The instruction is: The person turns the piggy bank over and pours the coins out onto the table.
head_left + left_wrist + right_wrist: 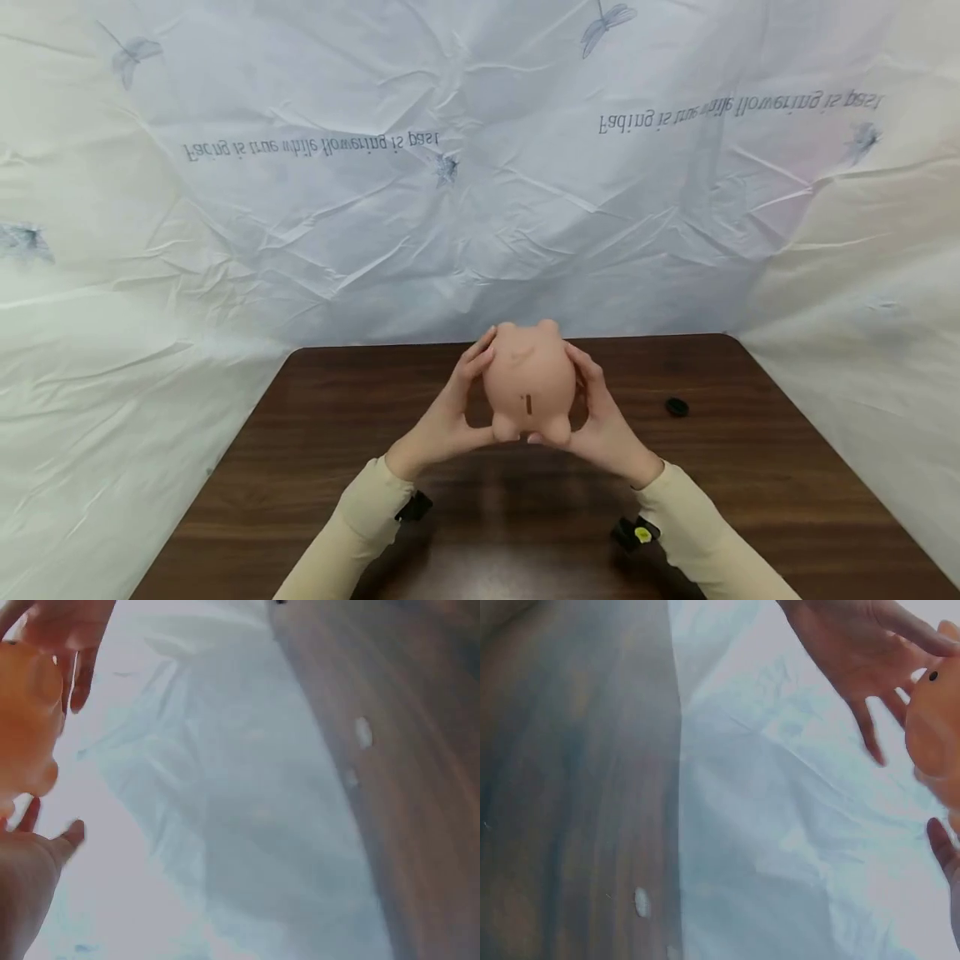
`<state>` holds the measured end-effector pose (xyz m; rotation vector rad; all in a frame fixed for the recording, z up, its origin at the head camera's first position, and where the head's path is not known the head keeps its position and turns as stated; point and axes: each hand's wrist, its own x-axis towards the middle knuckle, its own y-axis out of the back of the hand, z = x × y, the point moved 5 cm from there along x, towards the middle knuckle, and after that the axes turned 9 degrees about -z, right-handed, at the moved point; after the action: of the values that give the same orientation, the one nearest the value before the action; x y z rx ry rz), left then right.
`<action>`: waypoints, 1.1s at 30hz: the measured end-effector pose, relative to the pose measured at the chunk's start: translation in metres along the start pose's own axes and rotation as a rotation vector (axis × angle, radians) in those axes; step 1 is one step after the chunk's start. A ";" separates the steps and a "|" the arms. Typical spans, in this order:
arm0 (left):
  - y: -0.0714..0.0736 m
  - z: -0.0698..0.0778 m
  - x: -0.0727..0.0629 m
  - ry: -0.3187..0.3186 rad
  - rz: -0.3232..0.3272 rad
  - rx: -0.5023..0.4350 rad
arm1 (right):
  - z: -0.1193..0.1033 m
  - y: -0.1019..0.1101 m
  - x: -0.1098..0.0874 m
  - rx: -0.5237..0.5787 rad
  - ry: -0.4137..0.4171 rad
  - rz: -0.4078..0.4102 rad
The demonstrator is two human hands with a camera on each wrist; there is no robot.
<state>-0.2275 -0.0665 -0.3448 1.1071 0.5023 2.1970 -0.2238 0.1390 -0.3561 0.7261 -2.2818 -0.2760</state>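
Observation:
A pink piggy bank [529, 371] is held up over the table between both hands. Its narrow slot and a raised curl face the head camera; small stubs stick out at its top and bottom. My left hand [448, 417] grips its left side, thumb low and fingers higher up. On the opposite side my right hand [609, 425] holds it the same way. Part of the piggy bank [26, 720] shows at the left edge of the left wrist view. In the right wrist view the piggy bank [939, 727] shows a dark eye dot.
A small round black cap [677, 407] lies on the dark wooden table [337, 408], right of the hands. White printed sheeting [480, 225] hangs behind the table and along both sides. Dark wrist devices sit at both sleeves.

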 end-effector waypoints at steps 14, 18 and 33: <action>-0.044 -0.068 -0.032 0.793 -0.007 -0.412 | 0.072 -0.018 -0.023 0.331 -0.815 -0.078; -0.043 -0.067 -0.030 0.857 -0.042 -0.479 | 0.073 -0.027 -0.026 0.442 -0.826 -0.148; -0.019 -0.060 -0.005 0.944 -0.234 -0.294 | 0.076 -0.047 -0.028 0.748 -0.845 -0.232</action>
<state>-0.2673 -0.0591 -0.3930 -0.1952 0.6155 2.3676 -0.2405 0.1153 -0.4457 1.4670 -3.1370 0.2509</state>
